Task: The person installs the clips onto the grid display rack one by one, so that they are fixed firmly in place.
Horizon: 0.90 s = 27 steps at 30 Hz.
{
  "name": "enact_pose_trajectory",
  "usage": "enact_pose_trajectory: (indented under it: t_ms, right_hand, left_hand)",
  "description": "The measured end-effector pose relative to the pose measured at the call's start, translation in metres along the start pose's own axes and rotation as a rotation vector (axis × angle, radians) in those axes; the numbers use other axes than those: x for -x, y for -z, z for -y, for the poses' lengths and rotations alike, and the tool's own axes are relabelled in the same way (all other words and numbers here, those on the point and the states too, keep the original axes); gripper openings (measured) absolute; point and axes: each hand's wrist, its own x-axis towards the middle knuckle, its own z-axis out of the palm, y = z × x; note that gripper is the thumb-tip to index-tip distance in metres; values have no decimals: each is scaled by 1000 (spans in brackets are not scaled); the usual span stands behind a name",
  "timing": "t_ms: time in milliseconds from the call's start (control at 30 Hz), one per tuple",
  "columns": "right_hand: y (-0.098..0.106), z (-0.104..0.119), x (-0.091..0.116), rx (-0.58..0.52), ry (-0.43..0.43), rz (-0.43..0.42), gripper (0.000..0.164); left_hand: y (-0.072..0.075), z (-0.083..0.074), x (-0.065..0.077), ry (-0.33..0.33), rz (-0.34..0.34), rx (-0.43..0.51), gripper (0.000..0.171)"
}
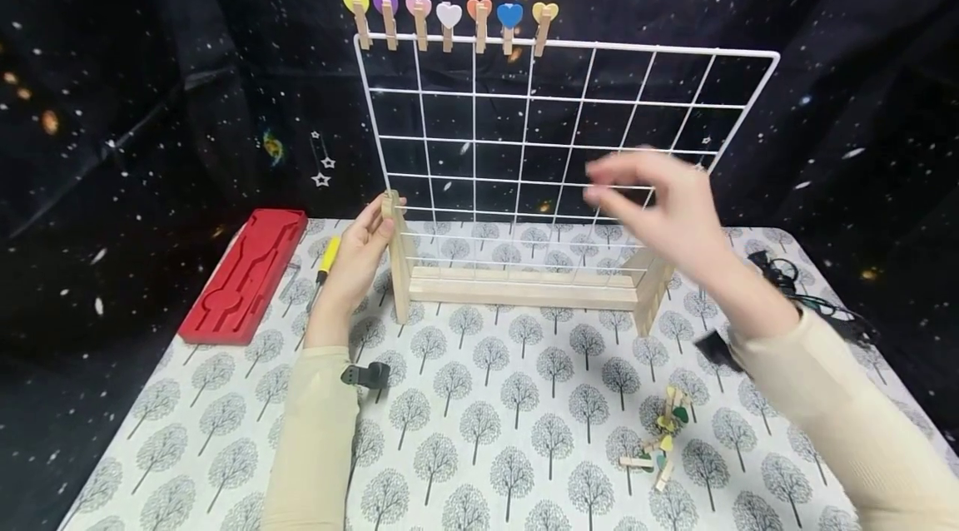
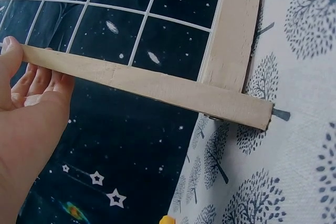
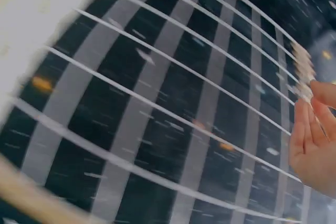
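My left hand (image 1: 358,252) grips the top of the left upright (image 1: 399,265) of a wooden stand. In the left wrist view, the thumb lies on one side of that upright (image 2: 131,80) and the fingers on the other. A white wire grid (image 1: 528,98) rises from the stand. Several small wooden clothespins with coloured hearts are clipped along its top left, the rightmost clothespin (image 1: 544,27) bearing a yellow heart. My right hand (image 1: 667,202), blurred, hovers before the grid's right half, its fingers loosely bent and thumb apart from them; nothing shows between them.
More clothespins (image 1: 665,439) lie in a loose pile at the front right. A red moulded tray (image 1: 243,277) and a yellow-handled screwdriver (image 1: 328,260) are at the left. Dark cables (image 1: 794,281) lie at the right edge of the tree-patterned tablecloth (image 1: 487,431).
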Motion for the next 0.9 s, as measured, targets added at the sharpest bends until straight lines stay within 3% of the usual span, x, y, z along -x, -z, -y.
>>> enact_pose_trajectory:
  t_ms: [167, 267, 433, 600, 900]
  right_hand:
    - [-5, -35, 83, 35, 4, 223, 25]
    - [-2, -54, 129, 49, -15, 304, 25]
    - [5, -77, 189, 90, -50, 459, 27]
    - [7, -87, 221, 65, 28, 593, 30]
    - [11, -87, 232, 109, 162, 624, 36]
  left_hand:
    - [-2, 1, 1, 17, -6, 4, 51]
    - [-2, 1, 1, 19, -8, -4, 51]
    - [-1, 2, 1, 18, -2, -4, 50]
    - [0, 1, 0, 17, -1, 0, 50]
    - [-1, -2, 0, 8, 0, -16, 49]
